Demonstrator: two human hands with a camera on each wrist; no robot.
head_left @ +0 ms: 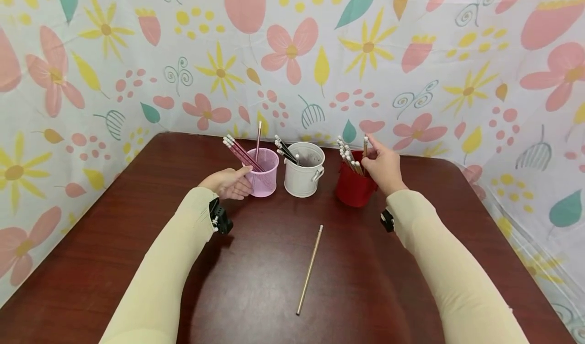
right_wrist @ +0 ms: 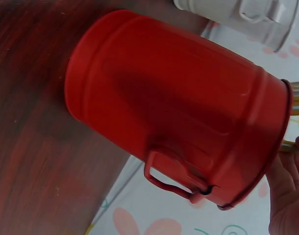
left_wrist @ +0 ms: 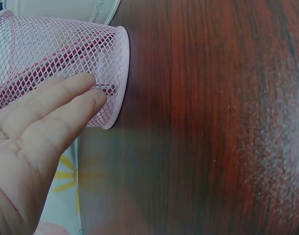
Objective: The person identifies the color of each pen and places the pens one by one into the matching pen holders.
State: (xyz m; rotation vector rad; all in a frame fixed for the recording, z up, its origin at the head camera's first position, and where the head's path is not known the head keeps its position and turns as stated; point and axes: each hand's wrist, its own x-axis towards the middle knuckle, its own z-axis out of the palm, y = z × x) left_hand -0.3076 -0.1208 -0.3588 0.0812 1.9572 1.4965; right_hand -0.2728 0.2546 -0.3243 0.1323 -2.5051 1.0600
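My left hand rests against the left side of a pink mesh pencil cup, its thumb at the rim. In the left wrist view its fingers lie nearly straight along the mesh. Several dark pink pencils lean in that cup. At the right, my right hand pinches a gold pencil upright at the rim of a red metal bucket. Its lower end is hidden inside the bucket. Other pencils with white erasers lean at the bucket's left side.
Between the two containers stands a white bucket with dark pencils in it. One gold pencil lies on the brown table between my forearms. A flower-patterned cloth hangs behind the table.
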